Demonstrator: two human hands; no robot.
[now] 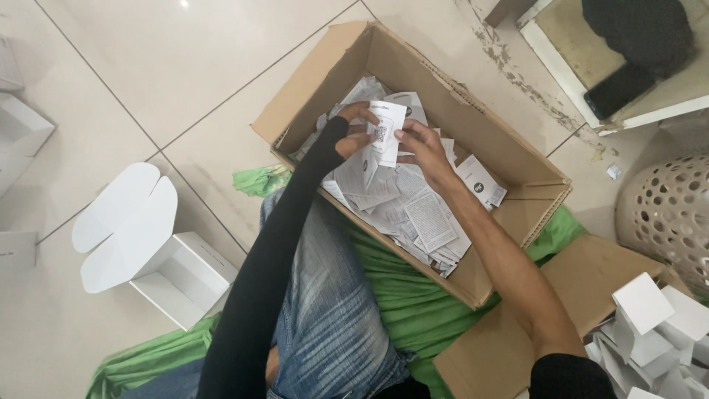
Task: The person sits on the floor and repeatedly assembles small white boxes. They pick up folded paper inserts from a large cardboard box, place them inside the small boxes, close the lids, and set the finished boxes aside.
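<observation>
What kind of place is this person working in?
Probably a home floor used for packing: pale floor tiles, a cardboard box of printed leaflets, and open white cartons.

Pale tiled floor (pixel 148 66), green cloth (pixel 413 295) spread, perforated basket (pixel 668 214) right.

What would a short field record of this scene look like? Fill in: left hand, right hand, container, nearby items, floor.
left hand: left hand in a black sleeve, gripping the white leaflet
right hand: right hand pinching the same leaflet's edge
container: open cardboard box holding many loose paper leaflets
nearby items: open white carton, green cloth, perforated basket
floor: pale tiles
</observation>
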